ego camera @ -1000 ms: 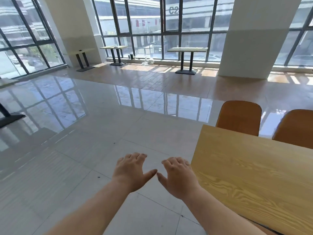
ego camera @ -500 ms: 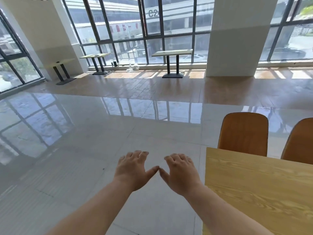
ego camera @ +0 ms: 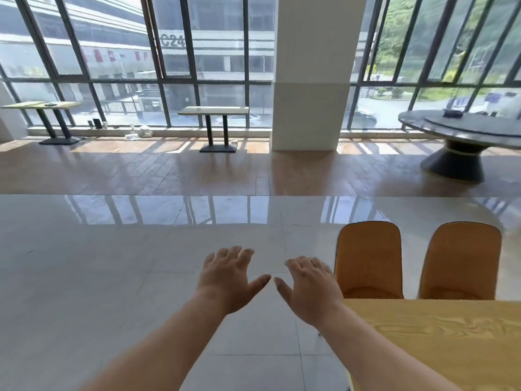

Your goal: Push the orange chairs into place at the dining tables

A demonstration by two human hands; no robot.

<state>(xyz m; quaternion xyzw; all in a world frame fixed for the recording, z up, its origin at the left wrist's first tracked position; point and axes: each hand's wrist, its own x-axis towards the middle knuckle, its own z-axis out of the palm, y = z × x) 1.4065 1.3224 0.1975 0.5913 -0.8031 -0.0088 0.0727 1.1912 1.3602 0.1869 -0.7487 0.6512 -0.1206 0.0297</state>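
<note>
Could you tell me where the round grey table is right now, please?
In the head view, the round grey table stands far right by the windows, right of the white pillar and well beyond the two orange chairs.

Two orange chairs, one wooden counter by them, two small window tables, one round table, one pillar, two hands.

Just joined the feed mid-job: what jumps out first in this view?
Two bare hands, the left hand and right hand, hang open and empty over the glossy floor at centre. To their right, two orange chairs stand side by side at the far edge of a wooden table. Behind, a white pillar splits a wall of tall windows, with a round grey table at far right.
</note>
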